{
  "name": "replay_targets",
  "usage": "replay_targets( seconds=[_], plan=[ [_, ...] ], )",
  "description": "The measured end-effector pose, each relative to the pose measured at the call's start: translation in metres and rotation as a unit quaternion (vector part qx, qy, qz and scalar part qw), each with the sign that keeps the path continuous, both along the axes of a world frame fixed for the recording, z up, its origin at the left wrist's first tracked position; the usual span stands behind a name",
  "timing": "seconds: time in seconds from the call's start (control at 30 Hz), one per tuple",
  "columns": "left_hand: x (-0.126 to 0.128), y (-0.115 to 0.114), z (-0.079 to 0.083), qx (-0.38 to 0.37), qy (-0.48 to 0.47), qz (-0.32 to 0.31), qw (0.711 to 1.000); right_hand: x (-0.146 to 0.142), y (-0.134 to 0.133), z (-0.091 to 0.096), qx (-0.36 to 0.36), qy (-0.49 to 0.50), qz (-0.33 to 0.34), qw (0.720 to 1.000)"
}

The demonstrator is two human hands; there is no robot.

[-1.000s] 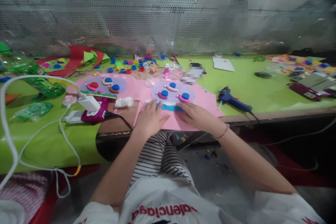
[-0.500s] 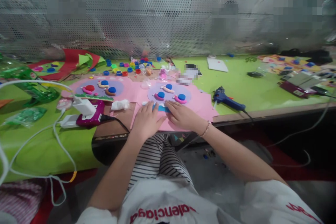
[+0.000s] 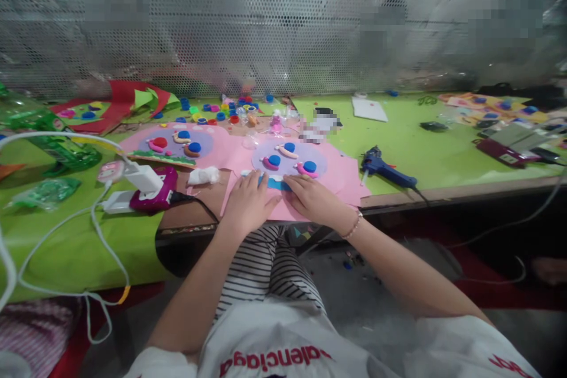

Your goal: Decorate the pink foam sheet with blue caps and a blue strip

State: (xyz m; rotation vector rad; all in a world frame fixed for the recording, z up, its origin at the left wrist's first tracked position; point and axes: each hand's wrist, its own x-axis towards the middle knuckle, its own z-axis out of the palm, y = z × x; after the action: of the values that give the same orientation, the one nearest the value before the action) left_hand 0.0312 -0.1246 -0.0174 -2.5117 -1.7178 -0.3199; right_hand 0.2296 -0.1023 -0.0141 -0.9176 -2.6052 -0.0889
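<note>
Fingers (image 3: 254,182) of the left hand (image 3: 248,204) and right hand (image 3: 318,201) are laid flat, with nothing gripped, over a blue strip (image 3: 279,184). The strip is placed on pink paper (image 3: 345,172), just on the near side of the purple circle (image 3: 286,165). Three little snail shapes (image 3: 289,147) are set on that circle, and a glue gun (image 3: 388,171) is left to its right.

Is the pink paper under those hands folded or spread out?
Spread out: the pink paper lies flat under the left hand and right hand, its snail shapes showing.
</note>
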Motion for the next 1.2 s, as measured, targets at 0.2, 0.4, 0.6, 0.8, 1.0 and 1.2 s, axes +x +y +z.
replay_targets(
  seconds=[0.2,0.4,0.6,0.8,1.0,1.2],
  plan=[
    [0.001,0.000,0.001,-0.011,-0.001,0.003,1.000,0.006,-0.008,0.004,-0.008,-0.024,-0.007,1.000],
    [0.000,0.000,0.001,-0.011,-0.005,-0.001,1.000,0.012,-0.017,0.005,-0.017,-0.040,-0.028,0.999],
    [0.001,0.000,0.003,-0.018,-0.001,0.003,1.000,0.013,-0.019,0.008,-0.016,-0.055,-0.046,0.997],
    [0.001,-0.001,0.004,-0.017,0.000,0.003,1.000,0.021,-0.022,0.005,0.004,-0.073,-0.048,0.996],
    [0.000,0.001,0.001,-0.011,0.008,-0.001,1.000,0.028,-0.029,0.020,-0.011,-0.063,-0.061,0.996],
    [-0.001,0.001,-0.001,0.006,0.010,-0.004,1.000,0.005,-0.012,0.017,-0.005,-0.033,-0.047,0.998]
  ],
)
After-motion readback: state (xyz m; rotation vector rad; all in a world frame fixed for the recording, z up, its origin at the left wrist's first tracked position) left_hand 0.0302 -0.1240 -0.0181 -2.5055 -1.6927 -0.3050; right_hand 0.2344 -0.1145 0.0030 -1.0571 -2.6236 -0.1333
